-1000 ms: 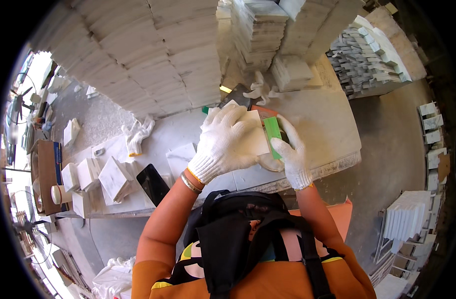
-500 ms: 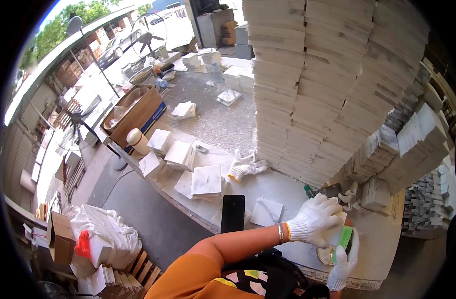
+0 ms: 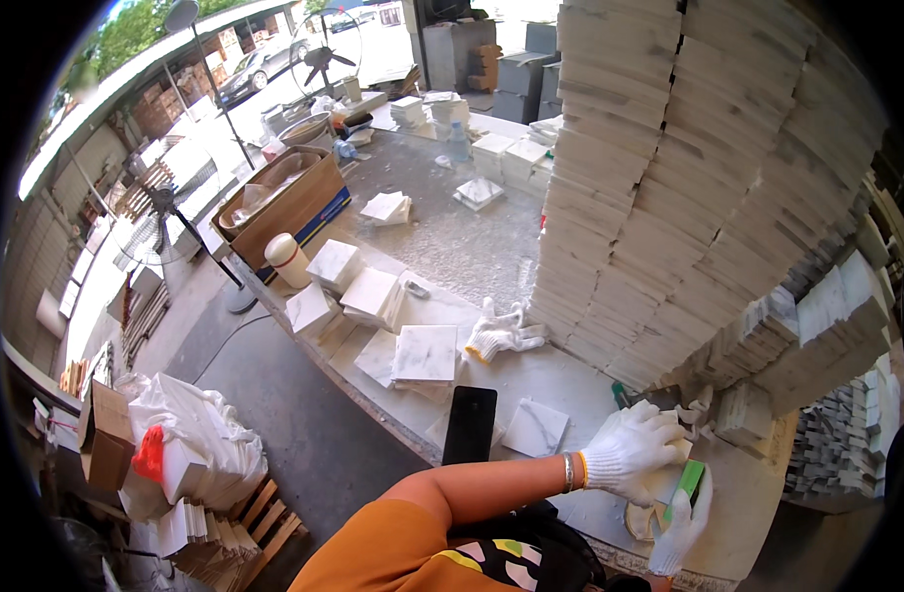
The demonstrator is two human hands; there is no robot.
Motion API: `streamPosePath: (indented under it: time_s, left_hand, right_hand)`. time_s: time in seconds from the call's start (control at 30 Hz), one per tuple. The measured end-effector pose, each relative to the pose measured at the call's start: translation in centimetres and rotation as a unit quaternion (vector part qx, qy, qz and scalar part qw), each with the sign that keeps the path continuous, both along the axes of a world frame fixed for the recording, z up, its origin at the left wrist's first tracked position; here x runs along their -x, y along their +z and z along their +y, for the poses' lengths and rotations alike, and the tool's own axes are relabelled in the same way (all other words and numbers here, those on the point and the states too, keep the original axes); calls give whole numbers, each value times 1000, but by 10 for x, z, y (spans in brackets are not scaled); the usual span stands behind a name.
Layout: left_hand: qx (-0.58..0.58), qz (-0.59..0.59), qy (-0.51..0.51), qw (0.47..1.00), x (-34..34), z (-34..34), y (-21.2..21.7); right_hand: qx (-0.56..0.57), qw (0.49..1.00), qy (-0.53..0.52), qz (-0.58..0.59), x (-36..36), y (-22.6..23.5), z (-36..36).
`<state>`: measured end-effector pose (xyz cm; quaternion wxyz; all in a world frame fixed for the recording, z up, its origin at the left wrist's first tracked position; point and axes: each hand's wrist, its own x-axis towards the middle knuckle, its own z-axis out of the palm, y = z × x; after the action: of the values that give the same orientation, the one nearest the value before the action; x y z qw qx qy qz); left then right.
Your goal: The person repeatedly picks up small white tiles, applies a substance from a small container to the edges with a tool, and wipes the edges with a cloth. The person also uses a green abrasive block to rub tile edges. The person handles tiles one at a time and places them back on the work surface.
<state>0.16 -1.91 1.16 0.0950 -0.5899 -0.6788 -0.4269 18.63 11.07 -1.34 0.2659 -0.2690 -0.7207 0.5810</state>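
Observation:
My left hand point(image 3: 633, 452), in a white knit glove, bends its fingers over a small white tile point(image 3: 667, 483) near the table's right front edge. The hand covers most of that tile. My right hand point(image 3: 684, 525), gloved too, grips a narrow green block point(image 3: 690, 481) against the tile's right side. A round tan object point(image 3: 640, 520) lies beneath, partly hidden. Left of my left wrist are a grey-veined white tile point(image 3: 536, 427) and a black phone point(image 3: 470, 424).
A tall wall of stacked tiles point(image 3: 659, 187) rises behind my hands. Tile piles point(image 3: 424, 353), a spare glove point(image 3: 504, 332), a white jar point(image 3: 286, 259) and a cardboard box point(image 3: 284, 212) occupy the table's left side. Bagged boxes point(image 3: 195, 434) stand on the floor at lower left.
The whole view has shifted and tilted slightly, so the table and stacks sit farther right. Both hands keep nearly the same grip; the green block sits a little lower in the picture.

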Motion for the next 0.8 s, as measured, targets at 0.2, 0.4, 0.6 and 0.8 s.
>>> streamPosePath:
  time_s: [0.2,0.4,0.6,0.8]
  left_hand:
    - [47,-10,-11,999,0,-2,5]
    - [20,-15,4,1000,-3,3,-5]
    - [60,14,9,998,0,-1,1]
    - [35,6,5,999,0,-1,1]
  right_hand:
    - [-83,996,43,12,-11,13,-6]
    - [32,999,16,12,3,8,4]
    - [-73,996,50,18,-7,10,-4]
    - [-21,999,44,14,-8,8,2]
